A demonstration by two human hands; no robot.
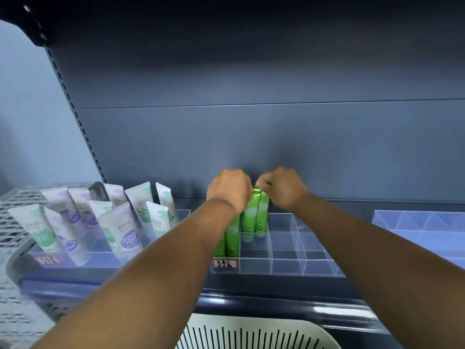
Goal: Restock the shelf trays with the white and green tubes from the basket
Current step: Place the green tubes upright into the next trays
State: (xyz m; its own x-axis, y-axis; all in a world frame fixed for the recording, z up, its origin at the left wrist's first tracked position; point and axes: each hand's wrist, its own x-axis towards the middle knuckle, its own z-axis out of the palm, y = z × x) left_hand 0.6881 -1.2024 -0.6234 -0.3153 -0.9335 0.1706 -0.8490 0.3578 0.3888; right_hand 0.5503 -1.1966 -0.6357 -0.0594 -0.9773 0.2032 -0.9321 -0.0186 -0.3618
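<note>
Hands were found raised together over the clear divided tray (276,265) on the shelf: the left hand (230,188) was curled over the tops of the green tubes (251,212) standing upright in the tray's left compartments, and the right hand (283,187) was pinched on the top edge of the rearmost ones. White tubes (120,227) were observed leaning in the adjoining tray (100,256) to the left. The slotted basket (251,333) was noted below, at the frame's bottom edge, its contents not visible.
</note>
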